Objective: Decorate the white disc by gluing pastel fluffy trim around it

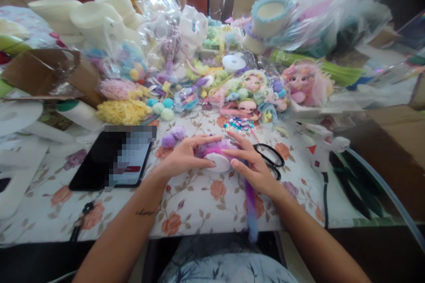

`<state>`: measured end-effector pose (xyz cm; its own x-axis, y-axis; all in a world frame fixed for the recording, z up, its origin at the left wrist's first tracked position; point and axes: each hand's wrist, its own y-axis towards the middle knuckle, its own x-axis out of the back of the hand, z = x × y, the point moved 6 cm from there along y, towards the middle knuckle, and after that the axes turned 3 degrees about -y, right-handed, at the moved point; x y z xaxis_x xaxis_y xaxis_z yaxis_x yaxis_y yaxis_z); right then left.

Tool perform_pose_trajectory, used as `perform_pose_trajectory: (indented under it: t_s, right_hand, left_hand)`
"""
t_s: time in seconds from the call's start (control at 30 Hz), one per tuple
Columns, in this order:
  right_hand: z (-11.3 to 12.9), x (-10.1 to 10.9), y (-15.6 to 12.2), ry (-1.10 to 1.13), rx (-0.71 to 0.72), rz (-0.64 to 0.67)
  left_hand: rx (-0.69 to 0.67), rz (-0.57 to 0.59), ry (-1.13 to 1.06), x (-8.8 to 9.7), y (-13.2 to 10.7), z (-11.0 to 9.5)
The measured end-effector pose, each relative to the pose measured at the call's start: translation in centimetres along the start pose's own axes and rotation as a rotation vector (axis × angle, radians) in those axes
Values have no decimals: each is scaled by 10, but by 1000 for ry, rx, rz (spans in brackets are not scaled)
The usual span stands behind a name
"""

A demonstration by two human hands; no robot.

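Observation:
Both my hands close around a white round foam piece wrapped in purple-pink fluffy yarn, resting on the flowered tablecloth. My left hand holds its left side, fingers pressed along the top. My right hand grips the right side, thumb against the white face. The yarn's tail trails down past the table's front edge, shading to blue.
Black scissors lie just right of my right hand. A white glue gun stands further right with its cord. A tablet lies to the left. Dolls, pompoms, a tape roll and bags crowd the back.

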<state>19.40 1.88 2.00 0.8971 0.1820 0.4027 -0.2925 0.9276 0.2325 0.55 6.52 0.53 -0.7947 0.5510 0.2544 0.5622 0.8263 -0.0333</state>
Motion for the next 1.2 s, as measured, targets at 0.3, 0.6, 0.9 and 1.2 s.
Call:
perform_pose_trajectory:
  t_s: [0.3,0.6,0.9,1.2]
  right_hand:
    - [20,-11,6,-275,223,81]
    - [34,-1,-1,-443,422,-90]
    - [36,7,-6,-381,396,-195]
    - [33,4,-11,-430,437,-218]
  left_hand:
    - [-124,43,108,-5,-1,-11]
    - [-110,22,150,-5,-2,-11]
    - [-139,49,254,-10,-7,-13]
    - [-177,-171,377,2,-10,-25]
